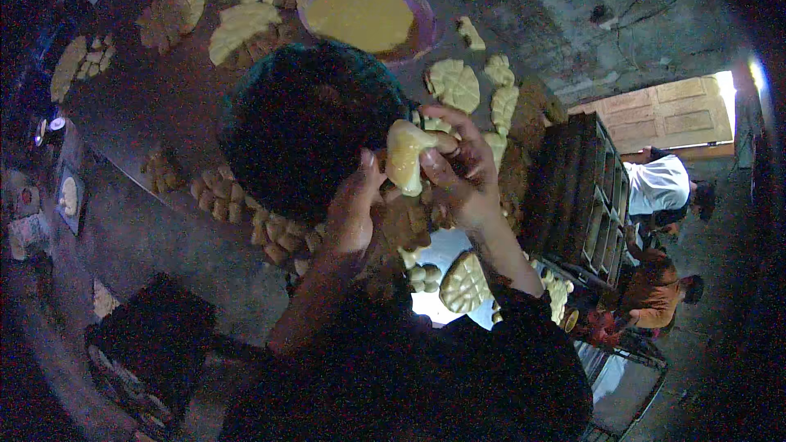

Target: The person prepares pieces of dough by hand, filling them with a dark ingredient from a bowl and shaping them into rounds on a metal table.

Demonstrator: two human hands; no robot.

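A pale, glossy piece of dough (pixel 403 160), bent with one narrower end, is held up between my two hands. My right hand (pixel 467 172) pinches its right end between thumb and fingers. On the other side, my left hand (pixel 354 211) is curled with its fingertips against the dough's left edge; part of these fingers is hidden. Just beyond my hands stands a large, dark round tub (pixel 311 127), its inside too dark to make out. Behind the tub, a purple-rimmed basin (pixel 431 29) holds a yellowish mass.
Scored pale dough slabs (pixel 453 85) and small browner pieces (pixel 221 195) lie around the tub on the table (pixel 123 131). Right of it stands a stack of dark wooden trays (pixel 577 188). Further right are a person in white (pixel 659 184) and a person in orange (pixel 653 295).
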